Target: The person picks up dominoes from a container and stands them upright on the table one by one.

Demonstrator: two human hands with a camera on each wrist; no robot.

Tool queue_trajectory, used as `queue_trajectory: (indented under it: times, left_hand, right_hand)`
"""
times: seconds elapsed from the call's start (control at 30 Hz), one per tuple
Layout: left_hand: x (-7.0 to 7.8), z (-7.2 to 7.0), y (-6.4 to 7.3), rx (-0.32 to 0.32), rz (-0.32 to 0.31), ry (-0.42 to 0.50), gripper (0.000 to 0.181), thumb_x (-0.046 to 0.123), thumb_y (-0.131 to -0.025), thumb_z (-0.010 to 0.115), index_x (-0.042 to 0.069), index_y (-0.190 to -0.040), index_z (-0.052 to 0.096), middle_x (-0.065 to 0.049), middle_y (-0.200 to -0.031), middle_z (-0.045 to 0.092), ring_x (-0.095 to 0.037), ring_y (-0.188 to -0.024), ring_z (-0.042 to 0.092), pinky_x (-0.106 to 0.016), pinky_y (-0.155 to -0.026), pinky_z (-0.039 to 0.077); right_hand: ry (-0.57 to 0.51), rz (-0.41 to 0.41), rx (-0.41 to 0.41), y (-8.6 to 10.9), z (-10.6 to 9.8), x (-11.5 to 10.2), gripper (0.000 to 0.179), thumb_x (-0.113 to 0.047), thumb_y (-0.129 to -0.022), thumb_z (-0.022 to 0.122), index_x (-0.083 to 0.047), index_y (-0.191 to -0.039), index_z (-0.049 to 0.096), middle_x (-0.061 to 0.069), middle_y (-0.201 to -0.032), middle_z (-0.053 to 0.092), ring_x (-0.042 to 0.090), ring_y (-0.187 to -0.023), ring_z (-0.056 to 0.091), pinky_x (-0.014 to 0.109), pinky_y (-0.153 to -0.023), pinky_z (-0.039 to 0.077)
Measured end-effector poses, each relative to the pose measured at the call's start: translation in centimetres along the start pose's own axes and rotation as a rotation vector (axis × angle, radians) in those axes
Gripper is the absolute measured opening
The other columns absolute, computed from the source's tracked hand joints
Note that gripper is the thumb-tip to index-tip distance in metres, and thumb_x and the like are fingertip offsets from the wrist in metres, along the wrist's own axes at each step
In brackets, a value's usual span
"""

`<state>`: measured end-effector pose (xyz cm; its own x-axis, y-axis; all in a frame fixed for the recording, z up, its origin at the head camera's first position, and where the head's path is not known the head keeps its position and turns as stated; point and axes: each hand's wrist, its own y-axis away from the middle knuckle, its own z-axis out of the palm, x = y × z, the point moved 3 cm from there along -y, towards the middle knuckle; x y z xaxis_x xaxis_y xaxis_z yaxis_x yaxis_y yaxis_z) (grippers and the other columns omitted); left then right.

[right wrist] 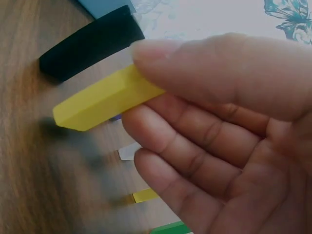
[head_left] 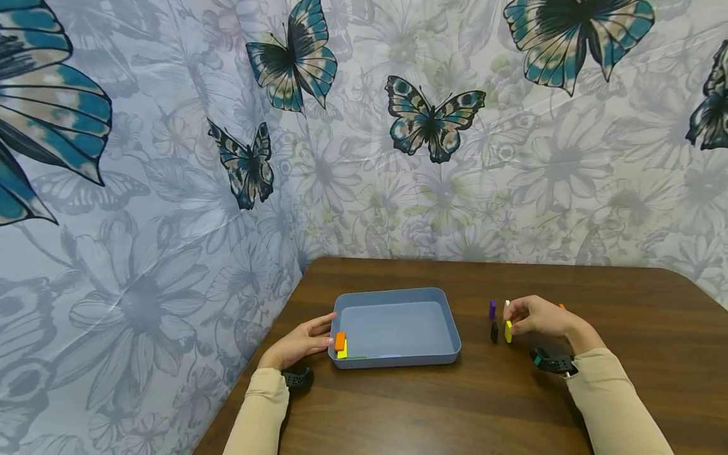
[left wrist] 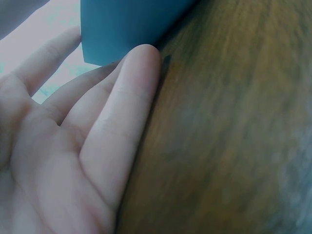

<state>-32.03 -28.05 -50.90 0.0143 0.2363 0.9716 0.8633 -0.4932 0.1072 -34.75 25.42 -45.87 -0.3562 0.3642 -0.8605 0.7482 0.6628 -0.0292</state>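
Observation:
My right hand [head_left: 537,316] pinches a yellow block [right wrist: 97,100] between thumb and fingers, its free end pointing down at the table. Beside it stands a black block [head_left: 494,332], with a purple block [head_left: 491,309] behind. A white block [right wrist: 128,152], a second yellow block [right wrist: 145,195] and a green block [right wrist: 170,228] show partly past my fingers in the right wrist view. My left hand [head_left: 301,341], fingers extended, touches the left side of the blue-grey tray [head_left: 392,362]. Inside the tray's near left corner, an orange block [head_left: 340,341] overlaps a yellow one.
The brown wooden table [head_left: 426,411] reaches back to a wall covering [head_left: 364,208] printed with butterflies and flowers. A bit of orange [head_left: 562,306] peeks out behind my right hand. Each wrist wears a black band [head_left: 553,361].

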Motion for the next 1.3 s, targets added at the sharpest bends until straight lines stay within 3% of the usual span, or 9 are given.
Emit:
queue_trajectory:
  times: [0.63,0.9,1.3]
  left_hand:
    - [0.11,0.21,0.00,-0.007,0.004,0.012,0.077,0.016,-0.100,0.063,0.007,-0.161,0.018,-0.028,-0.164,0.018,-0.042,-0.149,0.027,-0.036,-0.111,0.046]
    - [0.18,0.32,0.01,-0.001,0.003,0.001,0.077,0.018,-0.100,0.063,0.007,-0.161,0.018,-0.028,-0.164,0.018,-0.042,-0.150,0.027,-0.036,-0.111,0.046]
    - [-0.01,0.17,0.05,0.002,-0.005,-0.013,0.076,0.017,-0.100,0.063,0.007,-0.161,0.018,-0.028,-0.164,0.017,-0.043,-0.150,0.026,-0.039,-0.112,0.045]
  right_hand:
    - [0.019,0.012,-0.011,-0.12,0.10,0.55,0.029,-0.001,-0.090,0.068,0.018,-0.104,0.051,0.002,-0.090,0.063,0.007,-0.078,0.061,0.029,-0.068,0.057]
    - [0.009,0.025,-0.015,0.00,0.24,0.25,0.028,0.001,-0.090,0.067,0.017,-0.107,0.052,0.011,-0.094,0.064,0.008,-0.079,0.062,0.029,-0.069,0.057]
    - [0.033,0.033,-0.033,-0.21,0.13,0.21,0.026,0.000,-0.091,0.067,0.014,-0.108,0.054,0.016,-0.097,0.063,0.008,-0.081,0.061,0.029,-0.070,0.056]
